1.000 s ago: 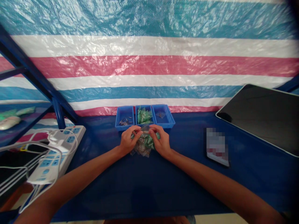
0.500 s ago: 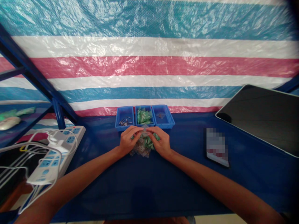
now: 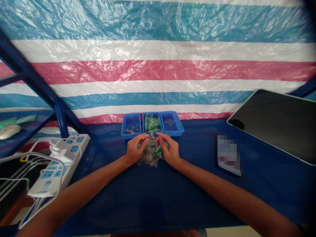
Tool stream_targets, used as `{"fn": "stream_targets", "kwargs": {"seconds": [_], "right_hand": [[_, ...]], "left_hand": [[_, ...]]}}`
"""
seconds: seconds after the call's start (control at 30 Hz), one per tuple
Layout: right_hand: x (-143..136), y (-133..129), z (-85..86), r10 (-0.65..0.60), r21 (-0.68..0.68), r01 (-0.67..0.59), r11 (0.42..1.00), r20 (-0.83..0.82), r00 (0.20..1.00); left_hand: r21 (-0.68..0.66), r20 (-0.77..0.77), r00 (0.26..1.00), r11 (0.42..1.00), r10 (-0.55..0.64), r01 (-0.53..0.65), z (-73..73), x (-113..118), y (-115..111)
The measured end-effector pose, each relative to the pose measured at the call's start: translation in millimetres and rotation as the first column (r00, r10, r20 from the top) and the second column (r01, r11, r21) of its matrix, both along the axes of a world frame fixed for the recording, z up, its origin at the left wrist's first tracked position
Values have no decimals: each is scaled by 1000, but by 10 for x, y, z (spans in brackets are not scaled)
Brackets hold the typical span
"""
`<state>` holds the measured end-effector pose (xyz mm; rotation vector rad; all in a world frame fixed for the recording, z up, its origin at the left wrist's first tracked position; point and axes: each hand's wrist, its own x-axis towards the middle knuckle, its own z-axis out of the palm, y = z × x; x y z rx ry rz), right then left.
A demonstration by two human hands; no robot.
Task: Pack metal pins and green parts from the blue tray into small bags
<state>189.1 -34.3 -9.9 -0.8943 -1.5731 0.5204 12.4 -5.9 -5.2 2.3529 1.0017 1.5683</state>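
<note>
My left hand and my right hand meet at the middle of the table, both closed in a pinch on a small clear plastic bag between their fingertips. Beneath and between them lies a pile of small clear bags with brownish contents, beside green packets partly covered by my right hand. Just beyond stand three blue bins: the left bin holds metal pins, the middle one green packets, and the right bin a small clear bag.
A white power strip with tangled cables is at the left. At the right lie a phone with a blurred screen and a large dark-screened device. A striped plastic sheet hangs behind the blue table.
The small bag between my fingertips has changed its angle and looks more crumpled. My right fingers have curled in a little, while both arms stay nearly where they were.
</note>
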Motion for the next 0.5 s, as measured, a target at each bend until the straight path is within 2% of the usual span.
{"fn": "stream_targets", "kwargs": {"seconds": [0.17,0.5], "right_hand": [[14,26,-16,60,29,-61,998,44,997],[1,19,27,-72,99,64,993,87,994]], "left_hand": [[-16,5,1000,1000,-12,12,12,4,-6],[-31,-36,987,988,-154,153,79,-27,-26]]}}
